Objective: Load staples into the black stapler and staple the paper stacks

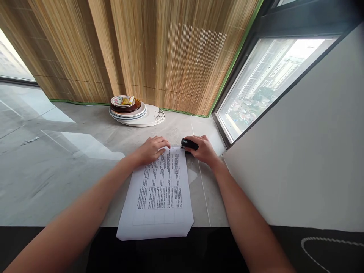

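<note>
A printed sheet of paper, or a thin stack of sheets, lies on the grey tiled ledge, its near end reaching past the ledge's front edge. My left hand rests on the far left part of the paper, fingers stretched out and apart, holding nothing. In my right hand is a black stapler, gripped from above and the right. The stapler's front end sits at the paper's far right corner. Whether the paper lies between its jaws cannot be made out.
Several stacked plates with a small yellow and white item on top stand behind the paper. A bamboo blind hangs along the back. To the right are a window and a white wall. A twisted cord lies at the lower right.
</note>
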`<control>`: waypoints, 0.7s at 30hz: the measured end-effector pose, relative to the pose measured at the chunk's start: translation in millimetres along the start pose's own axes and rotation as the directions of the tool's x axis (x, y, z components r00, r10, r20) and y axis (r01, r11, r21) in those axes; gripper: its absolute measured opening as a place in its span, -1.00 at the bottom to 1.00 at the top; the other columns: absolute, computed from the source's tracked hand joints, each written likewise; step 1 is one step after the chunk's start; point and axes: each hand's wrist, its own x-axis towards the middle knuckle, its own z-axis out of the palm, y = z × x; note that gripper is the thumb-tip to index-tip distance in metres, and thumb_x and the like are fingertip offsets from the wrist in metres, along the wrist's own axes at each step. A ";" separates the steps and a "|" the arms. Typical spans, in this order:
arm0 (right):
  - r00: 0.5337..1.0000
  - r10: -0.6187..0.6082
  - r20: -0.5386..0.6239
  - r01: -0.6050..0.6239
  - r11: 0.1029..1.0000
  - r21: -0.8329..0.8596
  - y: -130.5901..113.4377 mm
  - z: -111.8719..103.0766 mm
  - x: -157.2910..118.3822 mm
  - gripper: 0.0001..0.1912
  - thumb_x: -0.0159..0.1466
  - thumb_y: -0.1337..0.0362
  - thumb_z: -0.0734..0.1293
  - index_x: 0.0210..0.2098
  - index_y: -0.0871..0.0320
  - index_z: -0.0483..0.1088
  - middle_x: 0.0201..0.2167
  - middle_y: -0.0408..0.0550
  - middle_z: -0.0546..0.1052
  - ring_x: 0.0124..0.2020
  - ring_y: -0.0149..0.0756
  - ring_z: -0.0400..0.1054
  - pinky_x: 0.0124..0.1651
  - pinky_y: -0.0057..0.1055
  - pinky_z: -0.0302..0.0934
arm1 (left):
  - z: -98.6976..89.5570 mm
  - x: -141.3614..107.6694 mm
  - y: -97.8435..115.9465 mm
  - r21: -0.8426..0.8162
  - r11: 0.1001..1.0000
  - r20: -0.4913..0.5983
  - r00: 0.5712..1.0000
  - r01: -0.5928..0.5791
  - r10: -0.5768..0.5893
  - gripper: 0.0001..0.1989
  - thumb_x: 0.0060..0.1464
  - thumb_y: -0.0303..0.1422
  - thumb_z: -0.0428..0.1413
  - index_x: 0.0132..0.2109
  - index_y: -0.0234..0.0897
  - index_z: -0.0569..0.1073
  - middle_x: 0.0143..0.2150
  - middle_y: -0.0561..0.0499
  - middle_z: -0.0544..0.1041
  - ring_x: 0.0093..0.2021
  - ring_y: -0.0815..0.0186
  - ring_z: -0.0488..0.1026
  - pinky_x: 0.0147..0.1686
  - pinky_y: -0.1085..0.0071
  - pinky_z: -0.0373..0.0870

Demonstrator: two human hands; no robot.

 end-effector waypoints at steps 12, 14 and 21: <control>0.998 -0.022 0.062 0.025 0.998 -0.051 -10.4 10.3 3.7 -0.56 0.47 0.17 0.35 0.31 -0.06 0.41 -0.03 -0.04 0.65 -0.06 -0.11 0.53 0.12 -0.11 0.12 | 20.0 -2.7 0.5 0.030 0.986 0.144 0.977 -0.162 0.156 -0.53 0.50 -0.16 -0.04 0.46 0.30 0.30 0.55 0.03 0.23 0.37 -0.02 0.31 0.38 -0.10 0.12; 0.998 -0.023 0.061 0.026 0.998 -0.049 -12.1 11.0 4.2 -0.57 0.49 0.17 0.32 0.33 -0.05 0.40 -0.02 -0.03 0.64 -0.05 -0.12 0.52 0.10 -0.12 0.12 | 19.9 -2.4 0.9 0.031 0.985 0.144 0.976 -0.168 0.162 -0.53 0.50 -0.15 -0.04 0.46 0.28 0.32 0.54 0.02 0.24 0.37 -0.03 0.31 0.39 -0.11 0.11; 0.998 -0.004 0.058 0.006 0.999 -0.048 -15.6 12.1 5.1 -0.58 0.53 0.23 0.25 0.34 -0.05 0.41 -0.01 -0.03 0.63 -0.05 -0.15 0.50 0.09 -0.13 0.11 | 21.3 -2.1 -0.1 0.009 0.987 0.126 0.979 -0.162 0.159 -0.55 0.48 -0.14 0.00 0.43 0.25 0.37 0.52 0.02 0.28 0.36 -0.02 0.32 0.39 -0.09 0.11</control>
